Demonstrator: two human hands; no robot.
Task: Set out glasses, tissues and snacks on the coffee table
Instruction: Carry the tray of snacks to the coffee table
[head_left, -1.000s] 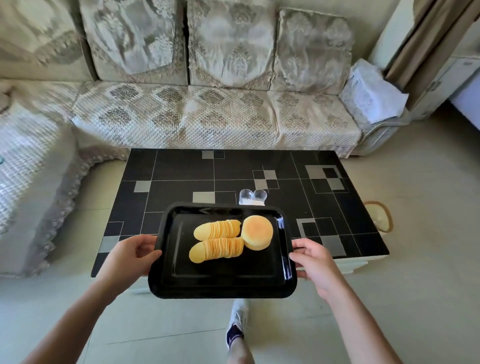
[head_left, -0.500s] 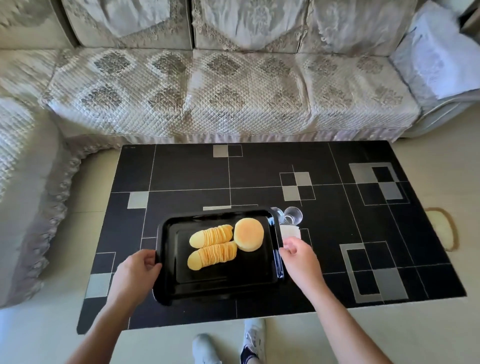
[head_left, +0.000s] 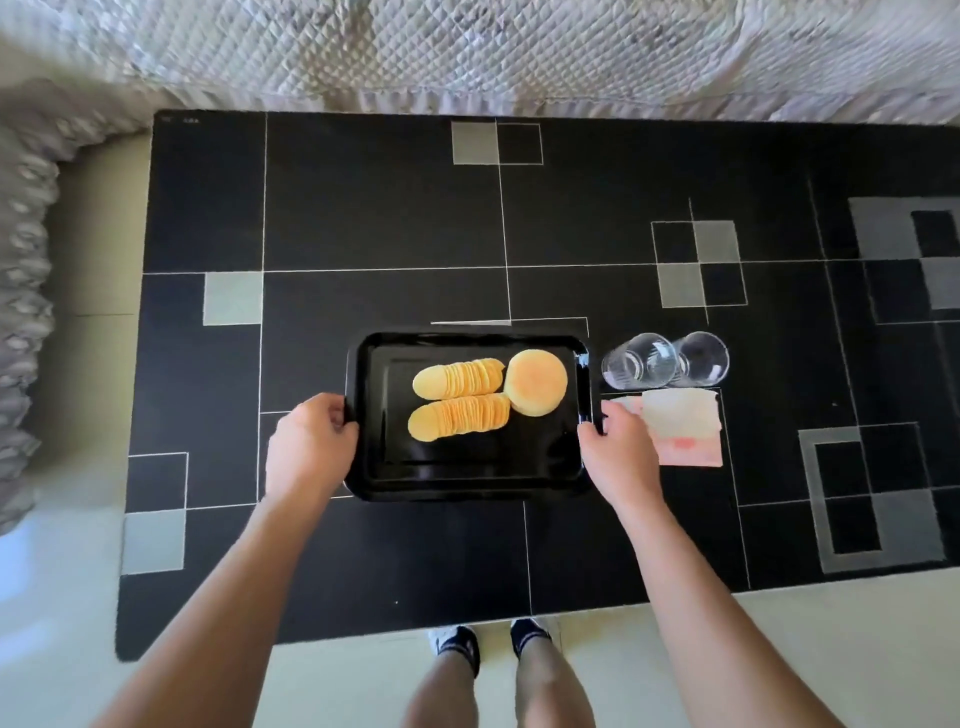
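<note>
A black tray (head_left: 467, 475) lies over the middle of the black patterned coffee table (head_left: 363, 208). It carries two rows of yellow crisps (head_left: 457, 400) and a round golden bun (head_left: 536, 382). My left hand (head_left: 309, 447) grips the tray's left rim and my right hand (head_left: 615, 449) grips its right rim. Whether the tray rests on the table I cannot tell. Two clear glasses (head_left: 665, 360) stand side by side just right of the tray. A white and pink tissue pack (head_left: 685, 428) lies in front of them, partly behind my right hand.
A quilted grey sofa (head_left: 467, 47) runs along the table's far edge, and its side section (head_left: 23, 312) flanks the left end. My feet (head_left: 488, 642) stand on pale floor at the near edge.
I have stepped up to the table and the view has tilted down. The tray has come forward and lower over the table's middle, beside the glasses. Both hands keep their hold.
</note>
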